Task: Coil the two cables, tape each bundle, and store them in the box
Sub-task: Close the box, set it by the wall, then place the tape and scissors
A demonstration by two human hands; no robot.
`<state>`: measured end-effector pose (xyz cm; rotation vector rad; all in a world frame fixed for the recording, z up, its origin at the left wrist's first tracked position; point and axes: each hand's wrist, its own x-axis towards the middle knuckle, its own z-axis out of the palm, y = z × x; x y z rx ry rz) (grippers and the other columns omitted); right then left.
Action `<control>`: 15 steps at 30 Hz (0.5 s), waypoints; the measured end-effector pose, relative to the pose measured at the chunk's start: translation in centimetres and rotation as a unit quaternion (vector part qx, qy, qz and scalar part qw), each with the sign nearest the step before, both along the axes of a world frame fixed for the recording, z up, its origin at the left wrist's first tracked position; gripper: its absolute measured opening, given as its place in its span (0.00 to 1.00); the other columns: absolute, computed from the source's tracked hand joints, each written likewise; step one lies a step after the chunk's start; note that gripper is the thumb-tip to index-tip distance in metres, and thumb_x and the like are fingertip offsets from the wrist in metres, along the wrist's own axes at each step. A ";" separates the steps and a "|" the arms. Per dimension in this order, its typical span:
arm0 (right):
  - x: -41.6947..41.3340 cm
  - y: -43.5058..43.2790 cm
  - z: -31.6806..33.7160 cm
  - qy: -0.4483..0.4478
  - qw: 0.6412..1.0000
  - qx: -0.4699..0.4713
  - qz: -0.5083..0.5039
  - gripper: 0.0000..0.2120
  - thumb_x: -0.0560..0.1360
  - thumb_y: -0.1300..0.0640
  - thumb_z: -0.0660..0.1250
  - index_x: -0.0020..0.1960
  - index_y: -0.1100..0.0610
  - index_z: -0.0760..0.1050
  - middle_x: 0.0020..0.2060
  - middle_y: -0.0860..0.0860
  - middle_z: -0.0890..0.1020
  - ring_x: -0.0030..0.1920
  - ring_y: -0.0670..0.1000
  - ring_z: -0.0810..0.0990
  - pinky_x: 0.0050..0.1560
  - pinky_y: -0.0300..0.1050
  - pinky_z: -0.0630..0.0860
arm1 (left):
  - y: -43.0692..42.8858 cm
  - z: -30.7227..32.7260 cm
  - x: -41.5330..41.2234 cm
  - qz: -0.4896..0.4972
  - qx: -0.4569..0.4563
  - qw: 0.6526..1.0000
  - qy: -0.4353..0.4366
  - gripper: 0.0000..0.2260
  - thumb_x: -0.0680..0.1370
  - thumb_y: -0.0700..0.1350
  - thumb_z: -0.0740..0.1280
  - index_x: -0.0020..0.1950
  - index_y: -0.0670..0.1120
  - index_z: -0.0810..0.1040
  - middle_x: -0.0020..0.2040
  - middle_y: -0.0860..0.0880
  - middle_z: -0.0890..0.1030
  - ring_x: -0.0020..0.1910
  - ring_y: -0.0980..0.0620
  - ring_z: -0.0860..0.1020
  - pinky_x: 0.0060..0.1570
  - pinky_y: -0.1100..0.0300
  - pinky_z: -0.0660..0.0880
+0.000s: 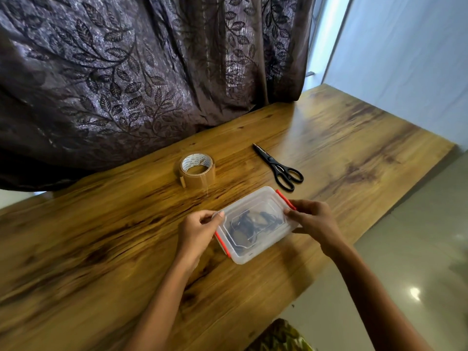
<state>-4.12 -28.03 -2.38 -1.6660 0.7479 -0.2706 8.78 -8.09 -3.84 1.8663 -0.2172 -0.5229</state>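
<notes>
From my remote seat, the upper left of the frame is filled by a dark curtain (pixel 114 84) with a leaf pattern, and its hem lies on the far edge of the wooden table (pixel 88 249). Just left of centre a roll of brown tape (pixel 196 171) stands flat on the table beyond the box and apart from it.

Below the roll, the left grip (pixel 200 229) has its fingers curled and pinches the left corner of the clear plastic box (pixel 253 244). The thumb is on top of the rim. A red clasp (pixel 222 240) runs along the box's side right under this grip.

The box sits on the table at lower centre with its lid on. The dark cables (pixel 250 221) show as blurred coils through the plastic. I cannot tell whether the clasps are latched.

Beyond the box's far right corner lie black scissors (pixel 279 168), closed, with the tip pointing up-left and the handles near the box but not touching it.

The right grip (pixel 311 219) pinches the box's right edge, and its fingertips cover the end of the second red clasp (pixel 283 197).

A pale tiled floor (pixel 405 249) fills the lower right.
</notes>
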 end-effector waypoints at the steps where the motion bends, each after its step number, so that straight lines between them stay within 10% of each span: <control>1: 0.1 -0.6 0.3 0.003 1.000 0.007 0.006 0.12 0.74 0.62 0.66 0.58 0.59 0.77 0.47 0.52 0.82 0.44 0.49 0.82 0.37 0.41 0.82 | -0.6 0.0 0.4 -0.001 -0.002 1.000 0.001 0.09 0.74 0.48 0.69 0.50 0.44 0.81 0.44 0.47 0.84 0.44 0.51 0.82 0.37 0.62 0.76; 15: 3.6 -16.3 1.5 -0.030 0.997 0.067 -0.003 0.09 0.72 0.62 0.69 0.52 0.60 0.78 0.41 0.55 0.84 0.37 0.48 0.84 0.34 0.41 0.81 | -17.0 1.7 4.1 0.052 -0.019 0.997 -0.051 0.11 0.75 0.48 0.67 0.53 0.44 0.81 0.48 0.48 0.83 0.49 0.53 0.80 0.51 0.57 0.77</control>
